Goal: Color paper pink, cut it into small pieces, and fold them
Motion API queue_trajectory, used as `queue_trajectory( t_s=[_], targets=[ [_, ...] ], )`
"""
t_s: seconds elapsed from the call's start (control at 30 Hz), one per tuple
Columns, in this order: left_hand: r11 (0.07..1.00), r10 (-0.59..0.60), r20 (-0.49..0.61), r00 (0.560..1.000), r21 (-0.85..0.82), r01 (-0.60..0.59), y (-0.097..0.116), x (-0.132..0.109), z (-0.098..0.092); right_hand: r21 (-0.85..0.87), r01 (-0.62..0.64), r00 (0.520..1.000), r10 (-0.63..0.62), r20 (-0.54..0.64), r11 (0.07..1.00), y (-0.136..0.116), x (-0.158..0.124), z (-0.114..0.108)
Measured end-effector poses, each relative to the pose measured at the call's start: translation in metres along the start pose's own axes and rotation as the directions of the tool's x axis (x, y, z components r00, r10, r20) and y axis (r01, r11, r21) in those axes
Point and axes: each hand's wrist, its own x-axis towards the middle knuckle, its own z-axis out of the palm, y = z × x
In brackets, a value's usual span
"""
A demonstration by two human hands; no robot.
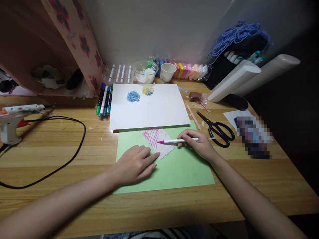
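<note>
On a green sheet (179,172), the left hand (134,164) lies flat, pinning a white scrap (164,150); the right hand (199,145) grips a pink marker (177,141). Half the scrap is hatched pink, the rest bare.

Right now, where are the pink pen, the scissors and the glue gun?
pink pen (178,140): head view, on its white barrel.
scissors (210,123): head view, where the blades meet the black handles.
glue gun (20,109): head view, on its white barrel.
</note>
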Motion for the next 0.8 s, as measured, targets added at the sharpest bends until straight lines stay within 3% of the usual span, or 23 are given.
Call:
queue_trajectory(
  t_s=[0.47, 0.57, 0.8],
  targets=[
    [1.000, 0.010, -0.003, 1.000, -0.003, -0.010, 0.0001, 0.0010, -0.0004, -0.001, 0.013, 0.965, -0.013, -0.263, 1.000, 0.0064, 0.0055, -0.0060],
    [1.000, -0.007, -0.002, 1.000, -0.014, 0.007, 0.0002, 0.0007, -0.0018, 0.023, 0.032, 0.975, -0.026, -0.222, 0.999, 0.0054, 0.0038, -0.0066],
    [0.998, -0.062, -0.061, 0.996, -0.029, 0.060, -0.0008, -0.0007, -0.0042, 0.050, 0.019, 1.000, -0.019, -0.005, 0.999, 0.0009, -0.0011, -0.0023]
  ],
)
